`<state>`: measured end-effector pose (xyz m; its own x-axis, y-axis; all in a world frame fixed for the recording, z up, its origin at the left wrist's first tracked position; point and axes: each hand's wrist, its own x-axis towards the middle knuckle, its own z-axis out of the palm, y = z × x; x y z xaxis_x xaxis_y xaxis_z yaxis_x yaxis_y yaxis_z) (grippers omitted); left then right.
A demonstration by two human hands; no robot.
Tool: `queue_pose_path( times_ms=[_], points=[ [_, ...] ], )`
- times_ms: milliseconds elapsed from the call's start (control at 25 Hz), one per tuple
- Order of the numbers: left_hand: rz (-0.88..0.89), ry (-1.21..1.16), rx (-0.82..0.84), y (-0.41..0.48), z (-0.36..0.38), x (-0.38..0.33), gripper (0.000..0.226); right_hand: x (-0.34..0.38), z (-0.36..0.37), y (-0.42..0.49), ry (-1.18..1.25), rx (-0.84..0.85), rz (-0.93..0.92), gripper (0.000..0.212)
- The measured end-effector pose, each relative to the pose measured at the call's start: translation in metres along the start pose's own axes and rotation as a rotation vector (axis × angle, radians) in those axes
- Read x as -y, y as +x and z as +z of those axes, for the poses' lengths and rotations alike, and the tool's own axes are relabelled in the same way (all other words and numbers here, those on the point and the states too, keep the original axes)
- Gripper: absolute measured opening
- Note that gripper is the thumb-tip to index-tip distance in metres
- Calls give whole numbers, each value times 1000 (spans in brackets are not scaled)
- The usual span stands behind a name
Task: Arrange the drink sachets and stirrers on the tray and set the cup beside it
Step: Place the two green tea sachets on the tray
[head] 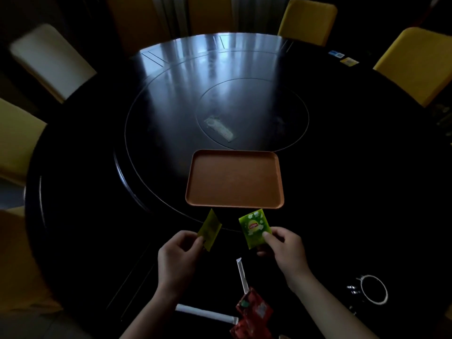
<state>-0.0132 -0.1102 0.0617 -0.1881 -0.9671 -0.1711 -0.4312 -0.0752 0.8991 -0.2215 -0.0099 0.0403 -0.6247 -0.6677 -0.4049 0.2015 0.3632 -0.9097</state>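
Nearest, red sachets (253,314) and two white stirrers (242,275) lie on the counter (342,192) at 6 o'clock, the cup (373,289) at 4. The left hand (177,253) pinches a yellow-green sachet (209,230), the right hand (285,248) a green sachet (254,227). The empty tray (234,178) lies just beyond at 12, its long axis running across; nothing stands between.

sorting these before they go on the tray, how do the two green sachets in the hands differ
The left hand holds the yellow-green sachet turned nearly edge-on, so no print is readable. The right hand holds the bright green sachet face-on, showing a red logo and white pattern. The first looks duller and narrower from this angle. Both are pinched at a lower corner, just short of the bare tray.
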Motion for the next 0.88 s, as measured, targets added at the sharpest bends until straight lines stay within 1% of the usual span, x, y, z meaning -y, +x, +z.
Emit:
queue_pose_path(
  times_ms=[160, 320, 400, 480, 640, 720, 760, 840, 880],
  points=[
    [42, -7, -51, 52, 6, -25, 11, 26, 12, 38, -26, 47, -31, 12],
    [139, 138, -116, 113, 25, -39, 12, 48, 25, 85, -121, 45, -50, 12],
    [193, 263, -141, 140, 37, -40, 10, 55, 31, 110, -167, 12, -45, 14],
    [297, 425, -116, 159, 48, -34, 7, 61, 37, 131, -165, -7, -23, 17],
    [600, 824, 49, 176, 71, -17, 22, 57, 45, 164, -222, -32, -38, 11],
    [688, 921, 106, 175, 79, -9, 25, 53, 46, 170, -324, -37, -66, 5],
    [703, 935, 125, 175, 80, -5, 24, 51, 44, 173, -434, -39, -91, 8],
    [693, 912, 143, 175, 76, 2, 19, 50, 37, 173, -723, -60, -146, 29],
    [694, 887, 148, 177, 73, 5, 18, 49, 33, 173, -821, -89, -188, 35]
  ],
)
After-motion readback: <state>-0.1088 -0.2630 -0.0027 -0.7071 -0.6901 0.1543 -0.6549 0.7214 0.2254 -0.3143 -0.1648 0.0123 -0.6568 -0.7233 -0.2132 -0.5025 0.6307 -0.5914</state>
